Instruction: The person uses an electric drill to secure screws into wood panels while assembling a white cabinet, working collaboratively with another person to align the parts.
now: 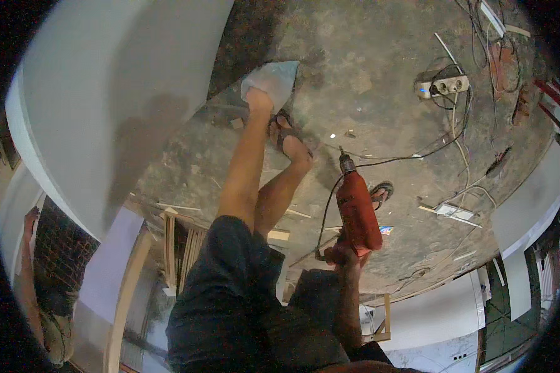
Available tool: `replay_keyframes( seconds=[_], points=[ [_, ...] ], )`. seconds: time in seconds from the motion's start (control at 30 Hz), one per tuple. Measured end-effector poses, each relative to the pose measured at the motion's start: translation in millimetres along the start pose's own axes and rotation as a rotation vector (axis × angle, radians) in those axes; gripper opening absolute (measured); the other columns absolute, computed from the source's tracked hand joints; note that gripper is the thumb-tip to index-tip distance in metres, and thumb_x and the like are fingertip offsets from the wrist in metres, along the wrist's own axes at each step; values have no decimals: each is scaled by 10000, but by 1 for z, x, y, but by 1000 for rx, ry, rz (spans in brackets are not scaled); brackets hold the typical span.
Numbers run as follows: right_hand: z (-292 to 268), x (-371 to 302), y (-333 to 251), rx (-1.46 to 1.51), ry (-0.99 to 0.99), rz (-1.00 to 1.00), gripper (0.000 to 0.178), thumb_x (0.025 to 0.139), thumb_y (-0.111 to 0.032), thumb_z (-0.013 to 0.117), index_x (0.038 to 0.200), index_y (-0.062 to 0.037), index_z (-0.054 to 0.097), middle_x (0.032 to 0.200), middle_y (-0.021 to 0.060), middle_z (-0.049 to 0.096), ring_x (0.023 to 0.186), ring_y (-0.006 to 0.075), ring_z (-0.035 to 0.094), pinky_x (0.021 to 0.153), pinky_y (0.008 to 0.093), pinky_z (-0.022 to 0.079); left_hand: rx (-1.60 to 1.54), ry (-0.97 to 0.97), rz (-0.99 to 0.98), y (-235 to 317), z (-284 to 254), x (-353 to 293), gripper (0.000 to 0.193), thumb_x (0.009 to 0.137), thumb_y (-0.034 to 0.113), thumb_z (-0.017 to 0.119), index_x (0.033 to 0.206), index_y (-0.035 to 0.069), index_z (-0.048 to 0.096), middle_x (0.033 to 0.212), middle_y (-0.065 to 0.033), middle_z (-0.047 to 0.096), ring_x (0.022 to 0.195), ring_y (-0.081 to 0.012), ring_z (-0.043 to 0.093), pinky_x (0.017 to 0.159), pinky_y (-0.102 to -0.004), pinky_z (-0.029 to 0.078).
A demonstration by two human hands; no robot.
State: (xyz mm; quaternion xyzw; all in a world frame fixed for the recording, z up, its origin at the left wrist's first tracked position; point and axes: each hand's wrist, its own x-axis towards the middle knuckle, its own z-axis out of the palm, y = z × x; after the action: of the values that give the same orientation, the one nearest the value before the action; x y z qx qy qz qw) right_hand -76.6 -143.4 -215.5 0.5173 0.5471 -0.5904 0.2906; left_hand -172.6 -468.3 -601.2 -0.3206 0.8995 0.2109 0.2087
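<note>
My left hand [257, 99] reaches forward into a thin, see-through plastic bag [281, 79] near the edge of a large pale panel. Its fingers are blurred by the plastic, so their grip and anything inside cannot be made out. My right hand [345, 253] is closed round the handle of a red corded power drill [357, 208], its chuck and bit pointing forward over the floor. A black cord hangs from the drill's handle. My sandalled feet stand below, one beside the left forearm, the other [382, 194] partly behind the drill.
The pale panel [149, 62] stands on the left. A power strip [443, 86] with tangled cables lies on the concrete floor, far right. Wood strips and scraps [280, 234] lie around my feet. At the far left edge shows another person's arm [28, 267].
</note>
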Motion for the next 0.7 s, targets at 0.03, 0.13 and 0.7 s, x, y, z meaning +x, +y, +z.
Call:
replay_keyframes(
  seconds=[0.03,0.13,0.7],
  points=[
    [-3,-5,-1,-14,7,18,503,566,-183,680,985,54,534,747,119,570,556,205,565,459,320,455,-51,-30,-73,3,-10,-5,177,771,135,560,831,-7,648,900,-187,633,874,-325,599,724,-393,475],
    [-2,-13,-11,-128,32,19,495,546,-153,686,977,47,548,751,115,572,580,205,569,474,317,456,64,-91,-62,9,-47,-20,149,735,103,591,819,-9,643,847,-204,632,836,-344,607,692,-404,484],
    [-70,-213,-96,-454,-358,-104,559,647,-109,705,1171,-64,517,1058,84,582,974,216,547,852,352,438,-2056,-129,-104,147,-418,-266,168,881,159,575,961,13,587,814,-43,537,753,-159,528,703,-308,456]
  ],
)
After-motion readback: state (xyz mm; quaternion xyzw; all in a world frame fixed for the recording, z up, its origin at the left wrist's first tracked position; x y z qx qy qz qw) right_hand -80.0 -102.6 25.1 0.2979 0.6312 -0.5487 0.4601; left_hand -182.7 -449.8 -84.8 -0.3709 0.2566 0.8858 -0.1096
